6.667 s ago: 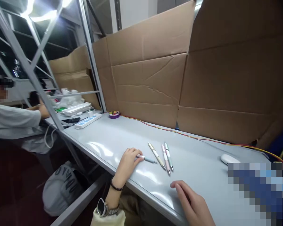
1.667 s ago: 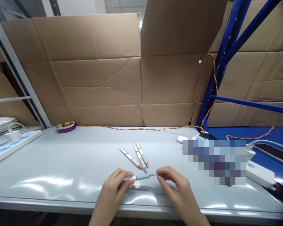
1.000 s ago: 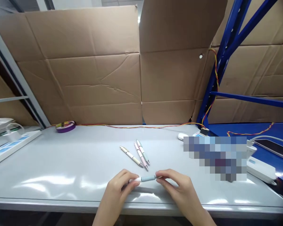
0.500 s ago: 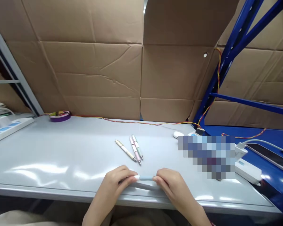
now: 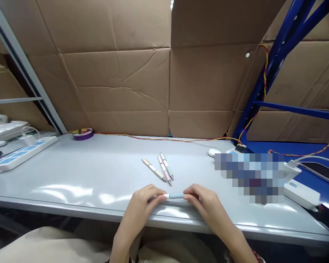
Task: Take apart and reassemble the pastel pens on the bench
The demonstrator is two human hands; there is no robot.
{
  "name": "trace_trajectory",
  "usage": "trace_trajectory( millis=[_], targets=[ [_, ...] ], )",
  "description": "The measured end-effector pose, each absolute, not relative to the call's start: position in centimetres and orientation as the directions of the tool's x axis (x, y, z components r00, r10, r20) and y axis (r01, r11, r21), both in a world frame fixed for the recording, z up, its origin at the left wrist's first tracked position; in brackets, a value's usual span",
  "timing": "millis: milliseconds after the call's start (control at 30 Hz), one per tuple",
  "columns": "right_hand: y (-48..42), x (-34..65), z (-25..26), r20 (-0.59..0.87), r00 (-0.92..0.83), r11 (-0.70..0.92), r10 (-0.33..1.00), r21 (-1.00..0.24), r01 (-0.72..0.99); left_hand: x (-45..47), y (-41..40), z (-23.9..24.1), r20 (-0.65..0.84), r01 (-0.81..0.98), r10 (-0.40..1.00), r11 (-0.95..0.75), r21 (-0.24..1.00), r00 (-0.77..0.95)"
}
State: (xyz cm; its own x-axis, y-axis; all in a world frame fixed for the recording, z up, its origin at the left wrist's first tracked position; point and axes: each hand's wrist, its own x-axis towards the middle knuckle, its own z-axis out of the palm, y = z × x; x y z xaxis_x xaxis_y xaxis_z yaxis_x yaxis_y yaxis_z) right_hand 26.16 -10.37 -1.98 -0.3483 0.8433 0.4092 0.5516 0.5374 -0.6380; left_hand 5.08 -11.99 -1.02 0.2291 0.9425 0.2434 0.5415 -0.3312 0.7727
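A pale blue and white pen is held level just above the front part of the grey table. My left hand pinches its white end between thumb and fingers. At the blue end, my right hand grips with thumb and forefinger. Beyond my hands lie three more pens: a cream one on the left, a pink one in the middle and a green one on the right, the last two side by side. The pen's two ends are hidden by my fingers.
A purple tape roll sits at the back left, near a white power strip. On the right are a blurred-out item, a white power strip and a phone. A thin red-yellow wire runs along the cardboard wall.
The view has shifted, so the table and its things appear further right and slightly higher. Both hands still hold the pen by its ends.
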Motion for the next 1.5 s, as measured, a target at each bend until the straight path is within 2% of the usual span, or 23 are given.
trace_trajectory(
  millis=[133, 400, 467, 633, 833, 1100, 1200, 1267, 1333, 1400, 1433, 1500],
  targets=[
    [-10.4, 26.0, -1.8, 0.391, -0.373, 0.540, 0.841, -0.603, 0.587, 5.1, -12.1, -1.0, 0.233, 0.532, 0.941, -0.331, 0.780, 0.244],
    [-10.8, 26.5, -2.0, 0.414, -0.377, 0.559, 0.828, -0.665, 0.496, 4.9, -12.0, -0.9, 0.234, 0.511, 0.947, -0.317, 0.799, 0.221],
    [-10.7, 26.5, -2.1, 0.419, -0.391, 0.573, 0.819, -0.633, 0.521, 4.9, -12.1, -1.0, 0.229, 0.507, 0.947, -0.315, 0.802, 0.227],
    [-10.5, 26.2, -1.9, 0.399, -0.445, 0.595, 0.802, -0.465, 0.655, 4.8, -12.3, -1.0, 0.237, 0.499, 0.943, -0.326, 0.803, 0.235],
    [-10.7, 26.1, -1.8, 0.369, -0.424, 0.560, 0.827, -0.611, 0.560, 5.0, -12.3, -1.0, 0.228, 0.524, 0.957, -0.289, 0.801, 0.180],
    [-10.4, 25.8, -2.1, 0.409, -0.469, 0.619, 0.783, -0.436, 0.653, 4.9, -12.2, -1.0, 0.231, 0.505, 0.954, -0.297, 0.811, 0.191],
    [-10.4, 25.8, -2.2, 0.438, -0.448, 0.622, 0.779, -0.455, 0.638, 5.5, -12.6, -1.3, 0.315, 0.455, 0.938, -0.344, 0.821, 0.142],
    [-10.7, 25.8, -2.4, 0.498, -0.385, 0.625, 0.777, -0.530, 0.574, 6.1, -13.0, -1.7, 0.418, 0.395, 0.908, -0.390, 0.832, 0.018],
    [-11.1, 25.7, -2.7, 0.568, -0.288, 0.630, 0.771, -0.616, 0.472, 6.6, -13.1, -2.0, 0.472, 0.276, 0.842, -0.404, 0.872, -0.260],
    [-11.4, 25.4, -2.8, 0.614, -0.193, 0.635, 0.765, -0.670, 0.383, 7.2, -12.9, -2.2, 0.350, 0.030, 0.789, -0.389, 0.921, -0.505],
    [-11.5, 25.2, -2.9, 0.627, -0.166, 0.640, 0.761, -0.682, 0.354, 7.5, -12.7, -2.1, 0.249, -0.136, 0.793, -0.382, 0.914, -0.556],
    [-11.5, 24.8, -2.8, 0.625, -0.181, 0.644, 0.760, -0.685, 0.339, 8.2, -12.1, -1.8, 0.056, -0.492, 0.865, -0.335, 0.804, -0.498]
  ],
)
